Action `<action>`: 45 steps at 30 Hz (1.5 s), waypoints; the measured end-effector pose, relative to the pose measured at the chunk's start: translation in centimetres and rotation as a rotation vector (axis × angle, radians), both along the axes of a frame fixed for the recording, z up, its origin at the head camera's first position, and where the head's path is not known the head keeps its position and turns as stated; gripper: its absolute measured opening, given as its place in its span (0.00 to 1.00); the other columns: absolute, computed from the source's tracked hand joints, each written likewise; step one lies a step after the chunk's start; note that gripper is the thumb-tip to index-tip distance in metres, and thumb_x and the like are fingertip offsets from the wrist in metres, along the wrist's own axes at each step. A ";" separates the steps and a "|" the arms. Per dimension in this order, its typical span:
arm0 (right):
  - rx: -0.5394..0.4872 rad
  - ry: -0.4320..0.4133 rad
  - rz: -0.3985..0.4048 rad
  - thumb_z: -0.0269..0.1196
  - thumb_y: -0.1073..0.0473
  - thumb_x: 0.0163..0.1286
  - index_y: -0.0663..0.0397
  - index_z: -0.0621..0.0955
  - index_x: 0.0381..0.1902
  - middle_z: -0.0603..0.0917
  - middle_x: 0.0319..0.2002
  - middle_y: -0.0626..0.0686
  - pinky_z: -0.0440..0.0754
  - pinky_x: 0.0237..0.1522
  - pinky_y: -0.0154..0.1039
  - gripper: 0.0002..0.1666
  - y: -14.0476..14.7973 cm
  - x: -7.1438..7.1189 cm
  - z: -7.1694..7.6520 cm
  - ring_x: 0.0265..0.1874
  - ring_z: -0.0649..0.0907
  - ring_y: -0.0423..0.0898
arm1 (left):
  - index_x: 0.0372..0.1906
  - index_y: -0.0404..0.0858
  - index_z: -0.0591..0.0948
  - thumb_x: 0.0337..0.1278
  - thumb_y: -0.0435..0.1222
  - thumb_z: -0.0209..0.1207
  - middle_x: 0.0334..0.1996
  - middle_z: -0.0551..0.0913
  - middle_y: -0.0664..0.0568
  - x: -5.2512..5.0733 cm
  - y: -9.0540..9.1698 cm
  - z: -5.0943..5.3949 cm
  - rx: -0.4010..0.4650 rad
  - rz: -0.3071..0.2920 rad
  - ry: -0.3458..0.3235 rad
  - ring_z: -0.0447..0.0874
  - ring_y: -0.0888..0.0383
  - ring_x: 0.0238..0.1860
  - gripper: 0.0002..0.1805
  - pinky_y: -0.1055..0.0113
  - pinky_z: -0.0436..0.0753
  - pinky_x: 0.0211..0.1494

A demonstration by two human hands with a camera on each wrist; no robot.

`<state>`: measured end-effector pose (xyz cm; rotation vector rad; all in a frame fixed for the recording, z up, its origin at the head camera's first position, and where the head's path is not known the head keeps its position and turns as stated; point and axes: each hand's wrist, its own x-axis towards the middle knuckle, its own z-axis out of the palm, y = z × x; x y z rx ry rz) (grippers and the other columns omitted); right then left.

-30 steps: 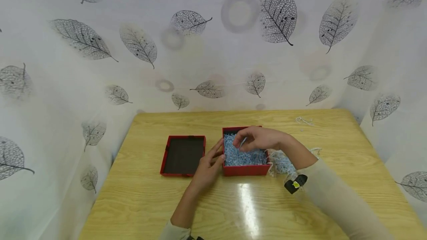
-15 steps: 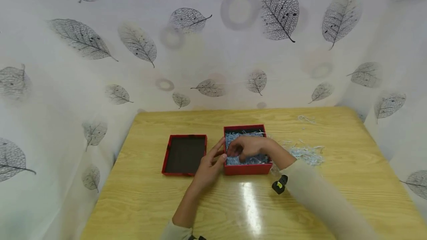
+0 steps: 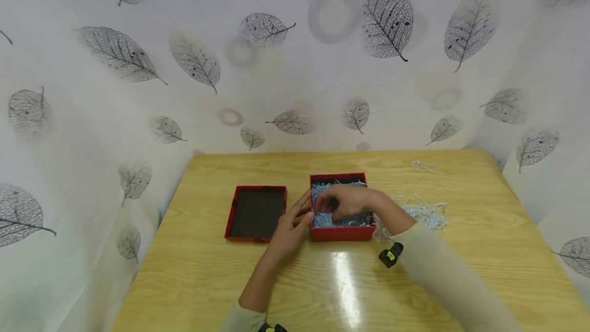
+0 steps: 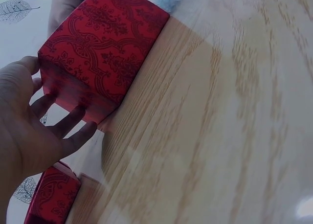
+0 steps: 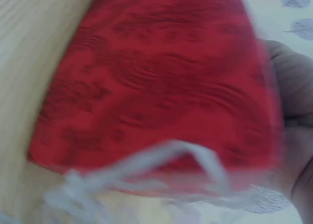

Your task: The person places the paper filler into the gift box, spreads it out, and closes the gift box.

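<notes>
A red box (image 3: 343,234) with blue shredded paper (image 3: 323,219) inside stands on the wooden table. In the left wrist view its red side (image 4: 105,48) shows a dark floral pattern. My left hand (image 3: 287,237) rests against the box's left wall, fingers extended and spread, thumb near the front corner. My right hand (image 3: 350,201) reaches over the right wall into the box, its fingers bent down at the paper. Those fingertips are hidden, so a grip on any paper cannot be made out. In the right wrist view, blurred pale strips (image 5: 146,165) cross the box's red wall.
A shallow red lid (image 3: 257,213) with a dark inside lies left of the box. Loose shredded paper (image 3: 426,214) is heaped to the right, partly behind my right forearm. A few white strands (image 3: 423,166) lie farther back. A leaf-patterned curtain (image 3: 332,65) hangs behind the table.
My right hand has lowered from above the paper into the box, and its forearm has shifted left, uncovering more of the loose heap. My left hand stays against the box.
</notes>
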<state>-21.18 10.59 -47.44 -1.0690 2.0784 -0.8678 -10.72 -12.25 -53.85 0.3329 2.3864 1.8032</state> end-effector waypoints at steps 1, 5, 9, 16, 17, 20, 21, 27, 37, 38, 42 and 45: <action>-0.019 0.008 -0.010 0.71 0.74 0.62 0.56 0.84 0.59 0.86 0.52 0.53 0.85 0.56 0.46 0.27 0.3 0.1 0.4 0.54 0.84 0.52 | 0.84 0.65 0.61 0.83 0.48 0.53 0.79 0.67 0.56 0.0 0.0 -0.1 -0.002 0.002 -0.006 0.77 0.45 0.70 0.32 0.43 0.80 0.67; -0.146 0.028 -0.062 0.71 0.72 0.66 0.60 0.81 0.63 0.83 0.60 0.58 0.82 0.62 0.58 0.28 1.6 0.3 1.5 0.61 0.81 0.62 | 0.84 0.64 0.61 0.83 0.47 0.54 0.78 0.69 0.52 0.2 -0.2 -0.2 0.001 0.004 -0.007 0.79 0.43 0.69 0.32 0.43 0.80 0.67; -0.303 -0.001 -0.124 0.71 0.74 0.66 0.60 0.78 0.67 0.79 0.66 0.56 0.71 0.71 0.68 0.32 2.5 0.4 0.7 0.69 0.75 0.65 | 0.84 0.64 0.61 0.82 0.47 0.55 0.77 0.71 0.50 0.2 -0.4 -0.3 -0.004 0.006 0.001 0.80 0.44 0.68 0.32 0.43 0.81 0.67; -0.116 0.250 -0.076 0.74 0.71 0.64 0.53 0.78 0.70 0.75 0.71 0.55 0.76 0.68 0.61 0.37 1.1 1.0 -0.5 0.72 0.73 0.58 | 0.83 0.64 0.62 0.83 0.45 0.55 0.78 0.69 0.52 0.2 -0.5 -0.6 0.002 -0.004 0.008 0.78 0.44 0.69 0.32 0.42 0.80 0.67; -0.064 0.291 -0.067 0.75 0.71 0.63 0.53 0.79 0.70 0.75 0.71 0.56 0.77 0.67 0.60 0.37 0.7 1.0 -0.6 0.71 0.73 0.59 | 0.83 0.63 0.62 0.83 0.45 0.54 0.79 0.68 0.52 0.2 -0.5 -0.6 0.008 -0.007 0.011 0.78 0.44 0.70 0.32 0.41 0.80 0.67; 0.067 0.341 -0.052 0.75 0.71 0.61 0.56 0.79 0.70 0.74 0.72 0.60 0.77 0.67 0.60 0.38 -0.2 1.2 -0.9 0.72 0.73 0.63 | 0.84 0.60 0.62 0.83 0.44 0.54 0.79 0.67 0.52 0.2 -0.3 -0.6 0.020 -0.014 0.018 0.77 0.43 0.71 0.32 0.41 0.80 0.66; 0.098 0.351 -0.049 0.75 0.72 0.61 0.57 0.79 0.70 0.73 0.73 0.61 0.77 0.67 0.61 0.39 -0.5 1.2 -1.1 0.72 0.73 0.64 | 0.84 0.59 0.62 0.83 0.44 0.54 0.80 0.67 0.52 0.3 -0.2 -0.6 0.020 -0.016 0.020 0.76 0.43 0.71 0.32 0.41 0.80 0.66; 0.142 0.420 -0.070 0.73 0.77 0.57 0.64 0.81 0.67 0.75 0.70 0.67 0.76 0.68 0.63 0.37 -1.8 1.2 -2.2 0.69 0.75 0.69 | 0.83 0.64 0.62 0.83 0.47 0.54 0.79 0.68 0.53 0.3 -0.3 -0.3 -0.004 -0.001 0.005 0.77 0.44 0.70 0.32 0.43 0.81 0.66; 0.117 0.430 -0.004 0.76 0.71 0.61 0.59 0.81 0.68 0.78 0.68 0.61 0.79 0.67 0.57 0.36 -0.8 0.5 -0.4 0.68 0.77 0.63 | 0.84 0.63 0.60 0.83 0.47 0.53 0.79 0.68 0.48 0.0 -0.3 -0.3 0.011 -0.018 0.015 0.77 0.41 0.70 0.32 0.43 0.82 0.65; 0.099 0.427 0.018 0.77 0.70 0.62 0.58 0.81 0.68 0.78 0.68 0.60 0.79 0.67 0.57 0.36 -0.3 0.4 0.1 0.69 0.77 0.62 | 0.84 0.63 0.60 0.83 0.47 0.53 0.79 0.67 0.47 0.0 -0.2 -0.3 0.014 -0.022 0.014 0.77 0.41 0.70 0.32 0.42 0.82 0.65; 0.081 0.387 0.120 0.77 0.66 0.64 0.54 0.81 0.69 0.76 0.71 0.59 0.73 0.72 0.60 0.35 1.7 -0.2 2.7 0.73 0.73 0.61 | 0.85 0.61 0.60 0.84 0.47 0.53 0.79 0.67 0.47 -0.1 -0.1 -0.2 0.008 -0.023 0.016 0.78 0.41 0.70 0.32 0.43 0.82 0.65; 0.147 0.347 0.195 0.76 0.67 0.65 0.51 0.81 0.68 0.73 0.74 0.59 0.72 0.72 0.61 0.34 2.7 -0.4 4.1 0.75 0.70 0.62 | 0.85 0.60 0.60 0.83 0.47 0.53 0.79 0.68 0.49 -0.2 -0.1 -0.1 0.003 -0.019 0.018 0.78 0.42 0.70 0.33 0.44 0.82 0.65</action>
